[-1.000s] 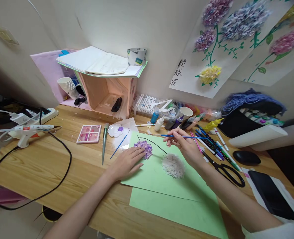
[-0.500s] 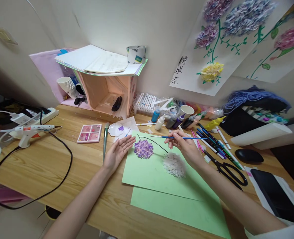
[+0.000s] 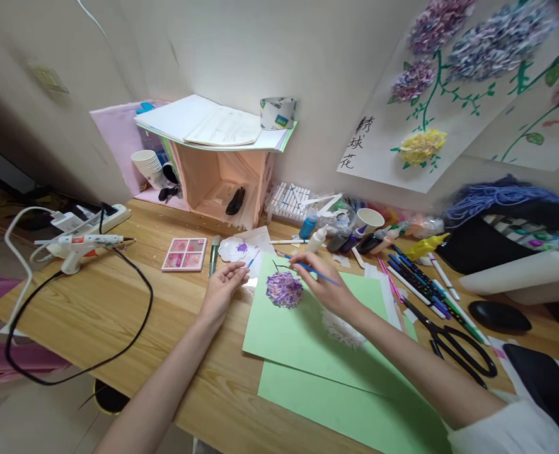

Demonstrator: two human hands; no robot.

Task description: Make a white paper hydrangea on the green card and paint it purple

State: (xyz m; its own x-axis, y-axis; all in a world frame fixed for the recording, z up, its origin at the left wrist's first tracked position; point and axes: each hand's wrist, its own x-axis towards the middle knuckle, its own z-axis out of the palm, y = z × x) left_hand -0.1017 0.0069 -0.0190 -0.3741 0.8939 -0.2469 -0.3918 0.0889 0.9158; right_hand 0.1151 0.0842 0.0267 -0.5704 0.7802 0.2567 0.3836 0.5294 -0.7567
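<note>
"Wooden desk [image 3: 215,384]: what's changed?"
"Left hand [image 3: 221,292] has left the purple flower [image 3: 283,290], twelve o'clock, exposing it for work; half-curled by a thin brush [image 3: 254,258] at eleven, grip unclear. Right hand [image 3: 325,291] pinches a blue brush [image 3: 324,275]."

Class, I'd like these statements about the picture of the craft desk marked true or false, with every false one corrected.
1. The right hand holds a blue brush. True.
2. A purple flower lies on green paper. True.
3. The left hand rests on the purple flower. False: the left hand is apart from it, to its left.
4. The black scissors lie left of the green paper. False: the black scissors lie to its right.
5. A glue gun is on the left side of the desk. True.
</note>
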